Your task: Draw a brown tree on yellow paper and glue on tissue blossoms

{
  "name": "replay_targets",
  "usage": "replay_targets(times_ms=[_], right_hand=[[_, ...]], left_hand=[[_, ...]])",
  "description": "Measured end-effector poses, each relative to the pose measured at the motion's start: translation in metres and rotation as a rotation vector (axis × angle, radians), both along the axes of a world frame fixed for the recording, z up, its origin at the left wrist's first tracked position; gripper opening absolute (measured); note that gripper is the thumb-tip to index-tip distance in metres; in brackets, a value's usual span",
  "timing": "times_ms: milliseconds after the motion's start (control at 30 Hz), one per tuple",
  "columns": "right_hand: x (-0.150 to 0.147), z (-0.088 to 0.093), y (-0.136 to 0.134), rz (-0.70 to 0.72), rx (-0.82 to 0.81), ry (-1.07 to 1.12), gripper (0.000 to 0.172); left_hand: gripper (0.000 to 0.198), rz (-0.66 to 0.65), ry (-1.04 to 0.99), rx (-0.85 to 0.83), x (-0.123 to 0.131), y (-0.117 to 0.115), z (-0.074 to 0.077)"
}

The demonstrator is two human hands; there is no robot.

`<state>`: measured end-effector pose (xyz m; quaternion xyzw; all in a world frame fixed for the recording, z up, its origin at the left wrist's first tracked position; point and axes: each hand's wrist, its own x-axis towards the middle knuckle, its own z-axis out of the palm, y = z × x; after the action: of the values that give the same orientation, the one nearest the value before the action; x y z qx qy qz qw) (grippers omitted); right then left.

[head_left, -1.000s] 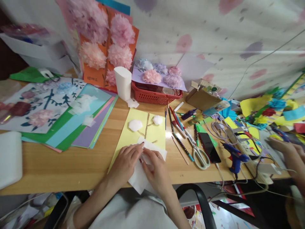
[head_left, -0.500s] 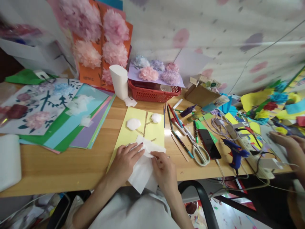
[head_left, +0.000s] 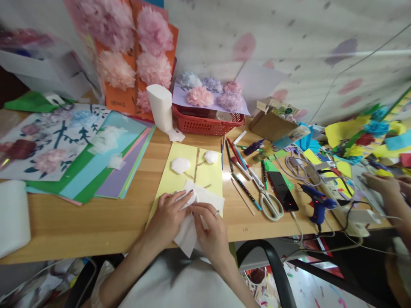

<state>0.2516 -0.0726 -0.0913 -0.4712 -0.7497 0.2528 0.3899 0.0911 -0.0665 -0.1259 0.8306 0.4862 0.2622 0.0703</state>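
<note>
A yellow sheet lies on the wooden table, with a brown branch drawn on it and two white paper blossoms, one at the left and one at the right. White tissue covers its lower part and hangs towards my lap. My left hand presses on the tissue, its fingers close together over it. My right hand, with a ring, pinches the tissue right beside the left fingertips. The exact spot between the fingers is partly hidden.
Scissors, pens, a phone and a blue glue gun lie to the right. Behind stand a tissue roll and a red basket. Coloured sheets lie left. Another person's hands are at the far right.
My right hand has moved left along the tissue, and its fingers now meet my left fingertips. The other person's hands at the far right have shifted slightly.
</note>
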Motion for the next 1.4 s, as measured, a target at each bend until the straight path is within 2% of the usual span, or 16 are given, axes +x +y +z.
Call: replay_targets(times_ms=[200, 400, 500, 567, 633, 700, 800, 933, 1000, 1100, 1167, 1267, 1400], right_hand=[[-0.009, -0.006, -0.002, -0.033, 0.033, -0.056, 0.026], [-0.001, 0.000, -0.010, 0.009, -0.032, -0.031, 0.023], [0.007, 0.000, -0.012, -0.119, -0.155, 0.019, 0.022], [0.010, -0.001, -0.009, -0.210, -0.250, 0.003, 0.027], [0.011, -0.001, -0.003, -0.232, -0.269, -0.042, 0.031], [0.011, 0.003, 0.006, -0.177, -0.204, -0.085, 0.025], [0.009, 0.011, 0.017, 0.005, -0.073, -0.172, 0.016], [0.010, 0.009, 0.020, 0.151, -0.023, -0.277, 0.023], [0.011, 0.003, 0.018, 0.175, -0.008, -0.301, 0.027], [0.012, -0.001, 0.015, 0.198, -0.009, -0.357, 0.031], [0.011, -0.001, 0.015, 0.206, -0.033, -0.396, 0.038], [0.010, 0.003, 0.018, 0.224, -0.070, -0.437, 0.051], [0.010, 0.002, 0.022, 0.250, -0.067, -0.457, 0.060]], left_hand=[[0.039, 0.021, -0.088, -0.024, -0.002, 0.001, -0.001], [0.041, -0.003, -0.098, -0.097, -0.002, 0.000, 0.009], [0.042, -0.001, -0.045, -0.110, -0.001, -0.001, 0.012], [0.044, -0.007, -0.016, -0.105, -0.001, -0.001, 0.013], [0.042, -0.014, -0.013, -0.097, -0.001, 0.000, 0.013], [0.037, -0.014, -0.028, -0.095, -0.001, 0.000, 0.014], [0.030, -0.016, -0.053, -0.103, -0.002, 0.000, 0.014], [0.026, -0.020, -0.109, -0.072, -0.007, -0.002, 0.013], [0.028, 0.060, -0.148, -0.023, -0.011, -0.002, 0.012], [0.026, 0.337, -0.158, 0.018, -0.017, -0.001, 0.013], [0.024, 0.465, -0.122, -0.001, -0.018, 0.002, 0.014], [0.005, 0.503, -0.094, -0.065, -0.017, 0.008, 0.016], [0.005, 0.503, -0.184, -0.104, -0.014, 0.015, 0.019]])
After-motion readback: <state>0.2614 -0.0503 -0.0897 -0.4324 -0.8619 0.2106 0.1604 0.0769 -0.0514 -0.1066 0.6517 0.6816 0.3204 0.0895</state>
